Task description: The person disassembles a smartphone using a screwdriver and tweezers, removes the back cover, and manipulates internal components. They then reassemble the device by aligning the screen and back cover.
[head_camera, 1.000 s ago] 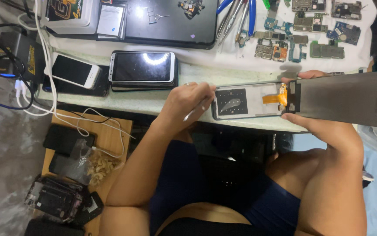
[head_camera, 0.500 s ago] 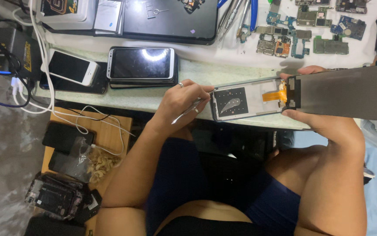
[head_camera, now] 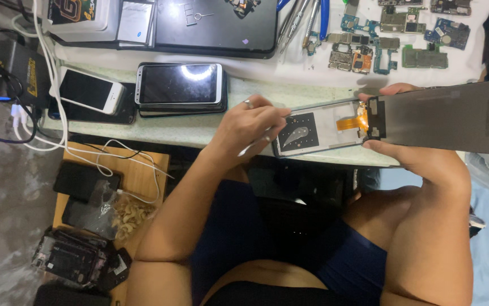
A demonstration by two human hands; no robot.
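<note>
Hands meet over an opened phone at the near edge of the surface. The left hand is pinched narrow around a thin metal tool, its tip right at the left end of the phone frame. The right hand grips the frame's far end, thumb above, fingers below, and props the lifted dark screen panel, which stretches off to the right. An orange ribbon cable joins panel and frame. The frame's long axis runs left to right, so it lies just right of the left hand, the nearer one to the work. Farther back sit a dark phone, a white phone, green circuit boards and white cables; below, a wooden stool on a grey floor.
</note>
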